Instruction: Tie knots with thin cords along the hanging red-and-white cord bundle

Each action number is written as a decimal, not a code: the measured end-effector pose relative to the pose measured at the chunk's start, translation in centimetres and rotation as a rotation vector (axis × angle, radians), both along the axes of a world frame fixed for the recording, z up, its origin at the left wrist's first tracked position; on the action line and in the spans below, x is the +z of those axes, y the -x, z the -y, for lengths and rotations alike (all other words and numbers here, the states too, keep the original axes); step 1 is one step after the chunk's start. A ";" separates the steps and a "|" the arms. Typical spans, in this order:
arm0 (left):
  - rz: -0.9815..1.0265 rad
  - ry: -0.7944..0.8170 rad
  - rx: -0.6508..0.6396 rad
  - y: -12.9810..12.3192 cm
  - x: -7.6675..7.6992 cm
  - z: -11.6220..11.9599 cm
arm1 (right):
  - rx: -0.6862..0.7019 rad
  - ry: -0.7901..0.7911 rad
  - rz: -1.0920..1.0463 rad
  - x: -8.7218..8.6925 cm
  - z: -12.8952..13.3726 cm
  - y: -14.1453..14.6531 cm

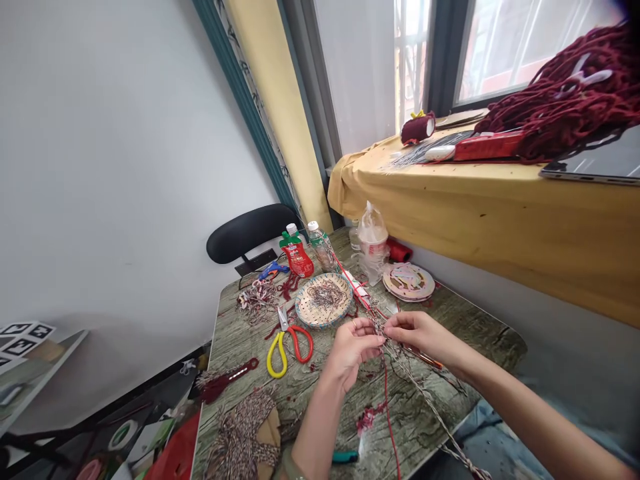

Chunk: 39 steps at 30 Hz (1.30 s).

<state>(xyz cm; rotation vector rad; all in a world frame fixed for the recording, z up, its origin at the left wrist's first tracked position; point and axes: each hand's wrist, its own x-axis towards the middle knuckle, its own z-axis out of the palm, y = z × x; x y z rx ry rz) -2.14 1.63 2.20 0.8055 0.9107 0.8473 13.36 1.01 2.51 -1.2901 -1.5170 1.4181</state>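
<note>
Over the middle of the wooden table, my left hand (357, 347) pinches a bundle of thin speckled cords (425, 393). Close beside it, my right hand (423, 337) is closed with fingertips on the same cords. The bundle trails down toward my lap at the lower right. A red cord (387, 407) hangs below my hands, and red strands also run up toward the bottle. Under my right hand lies a thin orange-brown stick (425, 359). The exact crossing of the strands between my fingers is too small to make out.
Scissors (289, 343) with yellow and red handles lie left of a woven tray (299, 310) holding cord scraps. Behind stand a red pouch (297, 257), a bottle (323, 247) and a bagged cup (373, 247). A round stack (409, 282) sits right; a speckled cord piece (245, 427) lies front left.
</note>
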 end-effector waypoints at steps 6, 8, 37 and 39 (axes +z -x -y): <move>0.070 0.093 -0.051 -0.5 -0.8 1.6 | 0.071 -0.033 0.205 0.4 0.8 -1.5; 0.083 0.116 -0.064 -0.7 -1.1 2.5 | -0.024 -0.171 0.304 0.5 1.4 -1.7; 0.156 0.200 0.050 -1.1 -1.7 7.8 | 0.037 -0.248 0.493 0.3 9.0 -2.6; 0.163 0.209 0.051 -1.3 -1.7 7.8 | 0.040 -0.262 0.493 0.5 9.1 -2.3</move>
